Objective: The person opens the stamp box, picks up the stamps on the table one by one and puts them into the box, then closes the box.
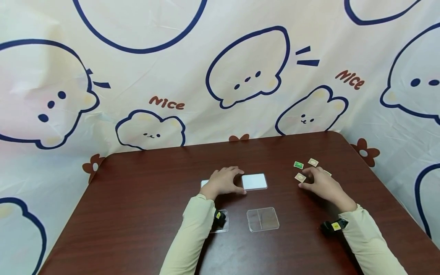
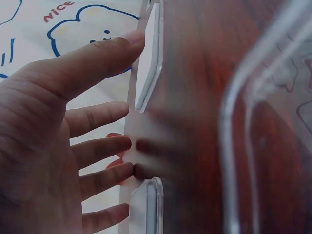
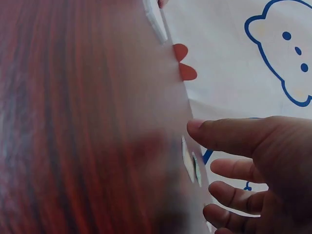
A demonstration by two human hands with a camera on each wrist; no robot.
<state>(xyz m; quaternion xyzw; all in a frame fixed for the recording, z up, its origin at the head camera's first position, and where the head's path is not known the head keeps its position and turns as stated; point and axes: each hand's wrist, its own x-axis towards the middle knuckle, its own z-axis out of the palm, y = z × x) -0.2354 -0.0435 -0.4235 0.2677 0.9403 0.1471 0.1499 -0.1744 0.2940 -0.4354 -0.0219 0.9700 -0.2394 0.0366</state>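
Observation:
My left hand (image 1: pixel 225 181) is held with its fingers spread above the table, between two white rectangular pieces in clear cases. Its thumb is near the right white piece (image 1: pixel 254 181), seen edge-on in the left wrist view (image 2: pixel 150 58); the left white piece (image 1: pixel 204 183) is partly behind the hand. My right hand (image 1: pixel 324 186) has loosely bent fingers and a gap between thumb and forefinger, over a small group of stamp-like pieces. A beige piece (image 1: pixel 300 177) lies by its fingertips, a green one (image 1: pixel 298 165) and another beige one (image 1: pixel 313 162) behind; one more is mostly hidden.
A clear shallow plastic tray (image 1: pixel 263 219) with a divider lies nearer on the brown table (image 1: pixel 137 214). Another clear tray (image 1: pixel 224 227) is partly covered by the left wrist's camera. A printed cloth (image 1: pixel 192 126) hangs behind the table's far edge.

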